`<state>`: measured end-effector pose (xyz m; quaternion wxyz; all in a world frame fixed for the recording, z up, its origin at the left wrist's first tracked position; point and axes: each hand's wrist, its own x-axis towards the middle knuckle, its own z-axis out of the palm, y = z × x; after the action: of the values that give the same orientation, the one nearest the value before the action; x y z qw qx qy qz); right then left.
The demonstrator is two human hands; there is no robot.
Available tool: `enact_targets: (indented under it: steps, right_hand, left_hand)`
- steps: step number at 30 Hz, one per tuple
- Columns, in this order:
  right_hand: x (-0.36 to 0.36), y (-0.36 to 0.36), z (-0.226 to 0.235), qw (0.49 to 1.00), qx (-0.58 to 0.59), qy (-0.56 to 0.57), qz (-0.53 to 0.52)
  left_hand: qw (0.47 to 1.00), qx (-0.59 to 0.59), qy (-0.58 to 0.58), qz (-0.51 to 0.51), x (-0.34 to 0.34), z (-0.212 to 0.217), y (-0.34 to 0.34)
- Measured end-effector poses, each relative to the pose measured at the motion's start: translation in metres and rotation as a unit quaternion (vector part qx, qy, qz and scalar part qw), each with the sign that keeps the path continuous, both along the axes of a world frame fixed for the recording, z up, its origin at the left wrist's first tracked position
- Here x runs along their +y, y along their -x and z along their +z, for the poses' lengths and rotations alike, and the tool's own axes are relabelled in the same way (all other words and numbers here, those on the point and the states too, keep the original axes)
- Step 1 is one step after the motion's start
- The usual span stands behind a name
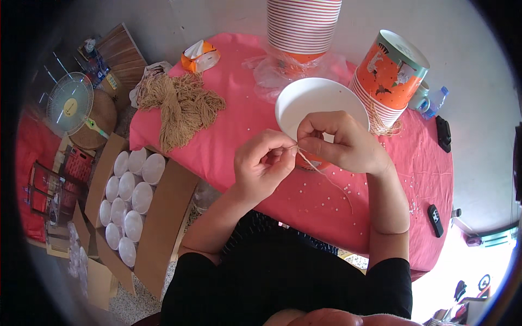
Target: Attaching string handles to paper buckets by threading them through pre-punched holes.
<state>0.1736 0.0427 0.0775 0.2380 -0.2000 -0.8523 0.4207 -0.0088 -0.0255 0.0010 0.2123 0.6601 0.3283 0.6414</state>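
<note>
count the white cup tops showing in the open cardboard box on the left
12 white cup tops show in the cardboard box: three in the far row near the table, the rest in pairs running toward the near end. Its flaps may hide more.

Both bare forearms came up from the bottom edge, elbows bent. Left hand and right hand met in the middle, fingertips pinched shut (knuckles curled, thumbs tucked in), nearly touching each other.
</note>
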Motion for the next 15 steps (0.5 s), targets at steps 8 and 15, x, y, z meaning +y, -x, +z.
enact_targets:
  steps: [8, 15]
  right_hand:
    - [0.004, 0.001, -0.002, 0.99, 0.046, 0.125, 0.04]
    - [0.011, 0.001, -0.003, 0.983, 0.021, 0.178, 0.031]
  left_hand:
    - [0.999, -0.023, -0.034, -0.027, 0.004, -0.005, 0.003]
    - [0.983, -0.116, 0.072, -0.12, -0.001, -0.001, 0.003]
